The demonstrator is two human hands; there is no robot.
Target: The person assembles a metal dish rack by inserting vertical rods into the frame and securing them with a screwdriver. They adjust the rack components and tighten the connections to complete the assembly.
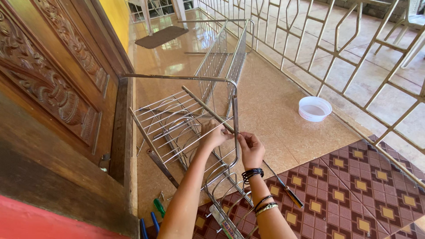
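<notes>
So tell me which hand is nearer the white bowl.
Right. The right hand grips the metal rack on the side facing the white bowl, which sits apart on the floor up and to its right. The left hand holds the rack farther from it.

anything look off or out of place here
The metal wire rack is in pieces on the floor, one section lying flat, another standing apart behind. Both hands, left hand and right hand, pinch a frame joint. Screwdrivers lie loose. No visible spill or damage.
</notes>
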